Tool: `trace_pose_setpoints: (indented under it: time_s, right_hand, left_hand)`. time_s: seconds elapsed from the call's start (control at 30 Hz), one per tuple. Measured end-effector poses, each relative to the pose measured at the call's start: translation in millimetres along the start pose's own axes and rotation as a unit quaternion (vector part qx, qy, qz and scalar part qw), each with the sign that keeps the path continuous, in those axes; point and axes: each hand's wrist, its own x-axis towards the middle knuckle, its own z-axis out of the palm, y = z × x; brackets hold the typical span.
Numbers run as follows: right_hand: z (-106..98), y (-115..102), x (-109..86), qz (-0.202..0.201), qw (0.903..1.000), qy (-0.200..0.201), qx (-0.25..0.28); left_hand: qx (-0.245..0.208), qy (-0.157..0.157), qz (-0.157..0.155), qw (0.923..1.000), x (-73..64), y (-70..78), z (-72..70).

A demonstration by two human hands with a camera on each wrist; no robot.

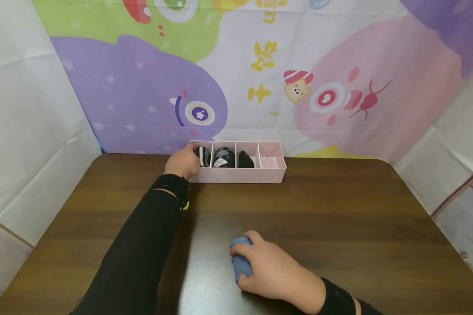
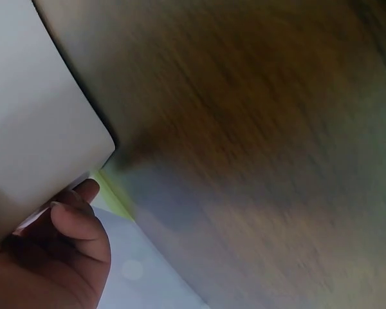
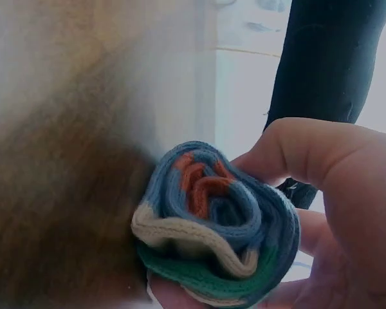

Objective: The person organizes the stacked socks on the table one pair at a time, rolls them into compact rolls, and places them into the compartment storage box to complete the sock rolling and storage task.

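Observation:
My right hand (image 1: 273, 269) grips a rolled pair of socks (image 1: 242, 260) low over the near middle of the table. In the right wrist view, the rolled socks (image 3: 206, 222) show blue, orange, cream and green knit layers, with the fingers and thumb around them. At the table's back stands a pale pink divided box (image 1: 236, 176). My left hand (image 1: 182, 162) holds its left end, fingers bent at the end wall in the left wrist view. Inside, from the left, sit a striped black-and-white sock roll (image 1: 203, 156), a checked one (image 1: 224, 157) and a black one (image 1: 245, 160).
The brown wooden table (image 1: 339, 210) extends around both hands. Directly behind the box hangs a cartoon-printed cloth (image 1: 260, 118). White sheets (image 1: 35, 109) hang on both sides of the table.

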Motion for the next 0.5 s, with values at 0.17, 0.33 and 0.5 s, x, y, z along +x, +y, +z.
trace_pose_setpoints:
  time_s: [0.17,0.33,0.5]
  right_hand:
    - [-12.7,4.1,3.7,-0.006,0.999,0.041,0.014]
    - [-45.2,16.6,15.9,0.008,0.9906,0.135,-0.02]
    - [-99.2,34.4,43.6,0.049,0.9826,0.173,-0.045]
  left_hand:
    - [0.01,-0.007,-0.008,0.9999,4.4,-2.8,-0.5]
    - [0.02,-0.019,-0.003,0.9996,10.7,-2.1,3.4]
    - [0.021,-0.017,-0.012,0.9996,11.1,-4.9,2.5]
